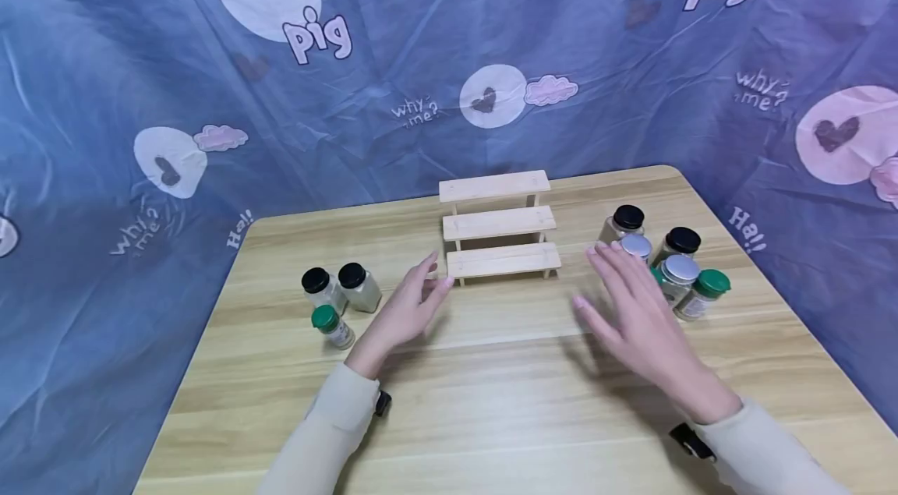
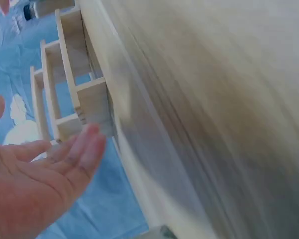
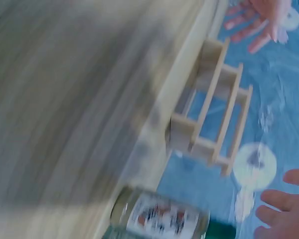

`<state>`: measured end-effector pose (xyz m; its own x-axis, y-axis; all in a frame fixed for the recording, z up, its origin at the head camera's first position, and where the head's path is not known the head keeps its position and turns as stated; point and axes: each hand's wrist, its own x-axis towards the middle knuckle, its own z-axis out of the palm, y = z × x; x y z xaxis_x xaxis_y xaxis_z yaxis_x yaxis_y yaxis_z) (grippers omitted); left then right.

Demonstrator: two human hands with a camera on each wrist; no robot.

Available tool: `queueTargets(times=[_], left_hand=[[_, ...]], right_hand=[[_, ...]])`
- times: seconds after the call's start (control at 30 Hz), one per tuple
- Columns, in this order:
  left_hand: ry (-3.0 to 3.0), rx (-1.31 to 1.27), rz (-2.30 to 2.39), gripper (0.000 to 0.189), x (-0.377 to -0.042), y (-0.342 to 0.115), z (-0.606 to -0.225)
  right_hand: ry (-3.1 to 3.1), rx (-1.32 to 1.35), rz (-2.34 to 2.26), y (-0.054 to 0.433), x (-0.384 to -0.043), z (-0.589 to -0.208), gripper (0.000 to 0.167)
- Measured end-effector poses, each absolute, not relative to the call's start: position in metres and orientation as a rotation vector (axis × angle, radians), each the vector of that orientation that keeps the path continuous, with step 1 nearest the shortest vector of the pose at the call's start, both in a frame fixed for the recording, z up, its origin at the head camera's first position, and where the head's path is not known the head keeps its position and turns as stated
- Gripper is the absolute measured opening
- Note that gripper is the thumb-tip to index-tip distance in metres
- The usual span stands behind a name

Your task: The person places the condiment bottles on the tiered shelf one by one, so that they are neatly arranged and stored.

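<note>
Two hands, left hand and right hand, hang above open bench, fingers spread loosely, holding nothing. I see left jars outside the left fingers, right jars beside the right, and between, just ahead, the tiered stand near the far edge.

Left hand, fingers extended near stepped wooden shelf, wood-grain tabletop, blue cloth

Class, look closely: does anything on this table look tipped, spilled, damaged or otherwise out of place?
Nothing stands out. The shelf stands upright on the table, the left jars and right jars stand capped, though some are partly hidden, and no spill shows. The cloth is merely creased.
</note>
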<state>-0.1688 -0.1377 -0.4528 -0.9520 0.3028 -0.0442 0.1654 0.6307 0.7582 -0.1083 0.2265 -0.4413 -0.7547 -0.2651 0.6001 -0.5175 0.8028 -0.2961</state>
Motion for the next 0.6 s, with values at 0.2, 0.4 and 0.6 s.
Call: queueTargets(times=[0.2, 0.4, 0.6], left_hand=[[2.476, 0.250, 1.548, 0.068, -0.186, -0.130, -0.458], [2.316, 0.113, 1.765, 0.064, -0.197, -0.127, -0.464], [2.306, 0.096, 1.816, 0.057, -0.205, -0.122, -0.469]], right_hand=[[-2.322, 0.453, 0.724, 0.259, -0.106, -0.431, 0.071], [-2.347, 0.263, 0.906, 0.296, -0.100, -0.430, 0.071], [-2.358, 0.126, 1.001, 0.325, -0.094, -0.438, 0.067]])
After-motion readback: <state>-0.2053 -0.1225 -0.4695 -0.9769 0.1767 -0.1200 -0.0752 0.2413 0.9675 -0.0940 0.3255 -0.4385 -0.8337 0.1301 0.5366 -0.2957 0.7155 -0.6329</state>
